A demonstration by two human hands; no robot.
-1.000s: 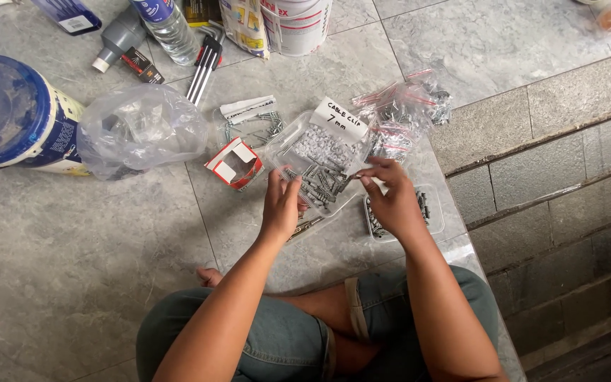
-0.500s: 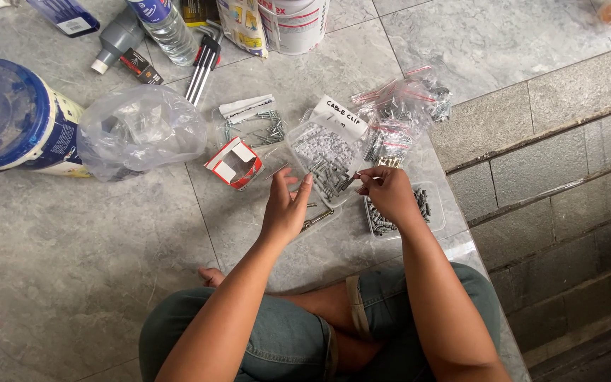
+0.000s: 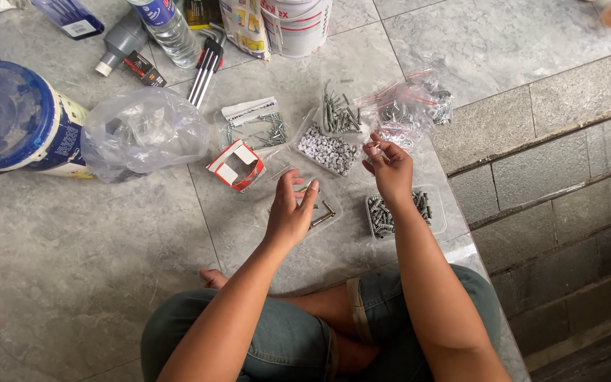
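Two hands sorted small hardware on the tiled floor.
Head view: left hand (image 3: pixel 290 212) hovered spread over one bag of hooks (image 3: pixel 317 210); right hand (image 3: pixel 389 168) pinched a small piece beside two clear trays of plugs (image 3: pixel 328 151), (image 3: pixel 403 210).

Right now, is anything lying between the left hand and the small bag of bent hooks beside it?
Nothing visible does. The left hand hovers with its fingertips right at the small clear bag of bent hooks on the tiled floor.

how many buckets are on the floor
2: a blue-lidded bucket at the far left, and a white bucket at the top edge, partly cut off. Others may lie outside the frame.
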